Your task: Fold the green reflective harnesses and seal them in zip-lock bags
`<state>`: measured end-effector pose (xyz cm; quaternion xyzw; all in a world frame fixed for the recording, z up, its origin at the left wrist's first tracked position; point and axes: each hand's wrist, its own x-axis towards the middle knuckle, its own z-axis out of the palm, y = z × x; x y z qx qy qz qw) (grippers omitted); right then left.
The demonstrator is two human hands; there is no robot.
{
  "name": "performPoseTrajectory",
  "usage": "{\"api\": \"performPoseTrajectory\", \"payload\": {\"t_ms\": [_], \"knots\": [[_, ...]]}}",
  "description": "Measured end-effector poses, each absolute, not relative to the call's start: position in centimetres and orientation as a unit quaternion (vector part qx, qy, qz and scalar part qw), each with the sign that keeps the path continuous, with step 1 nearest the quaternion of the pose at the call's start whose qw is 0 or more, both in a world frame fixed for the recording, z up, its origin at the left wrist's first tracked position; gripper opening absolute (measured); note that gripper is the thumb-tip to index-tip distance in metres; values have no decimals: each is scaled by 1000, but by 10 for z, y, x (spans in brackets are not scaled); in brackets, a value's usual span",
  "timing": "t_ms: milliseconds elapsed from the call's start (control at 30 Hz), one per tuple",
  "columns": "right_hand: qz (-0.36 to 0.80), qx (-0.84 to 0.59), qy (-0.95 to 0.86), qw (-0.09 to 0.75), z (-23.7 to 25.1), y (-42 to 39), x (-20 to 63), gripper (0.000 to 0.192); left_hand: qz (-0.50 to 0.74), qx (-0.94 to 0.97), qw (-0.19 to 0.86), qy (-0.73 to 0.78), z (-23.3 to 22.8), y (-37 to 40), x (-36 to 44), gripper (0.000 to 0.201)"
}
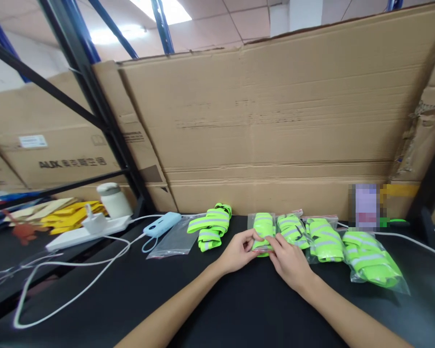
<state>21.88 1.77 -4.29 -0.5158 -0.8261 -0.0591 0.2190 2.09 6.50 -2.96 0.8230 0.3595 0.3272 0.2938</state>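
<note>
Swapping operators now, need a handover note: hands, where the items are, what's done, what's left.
Left hand and right hand: both pinch the near edge of a clear plastic bag holding a folded neon-green reflective band on the black table.
Done: three bagged bands lie in a row to its right.
Left: one unbagged band and an empty clear bag lie to its left.

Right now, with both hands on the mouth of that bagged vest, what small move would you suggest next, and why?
Probably run the fingertips along the bag's opening to press it shut. The left hand and right hand pinch the near end of the bagged green vest, while three bagged vests already lie in a row to its right, and one loose vest and an empty bag wait on the left.
</note>
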Motion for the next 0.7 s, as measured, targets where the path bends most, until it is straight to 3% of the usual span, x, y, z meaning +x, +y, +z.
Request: {"api": "performPoseTrajectory", "payload": {"t_ms": [67,167,500,600,700], "knots": [[-49,-528,-819,219,-42,19,219,40,322,840,248,360,-31,67,22,12],[-30,-552,-802,227,-42,20,218,44,318,854,207,356,-33,68,24,20],[63,-611,-742,268,-35,20,219,50,339,849,230,333,-39,73,21,16],[87,-629,-724,271,-36,26,220,39,329,845,260,332,-37,72,22,29],[91,-633,-716,279,-37,27,221,26,330,848,254,327,-36,70,24,26]]}}
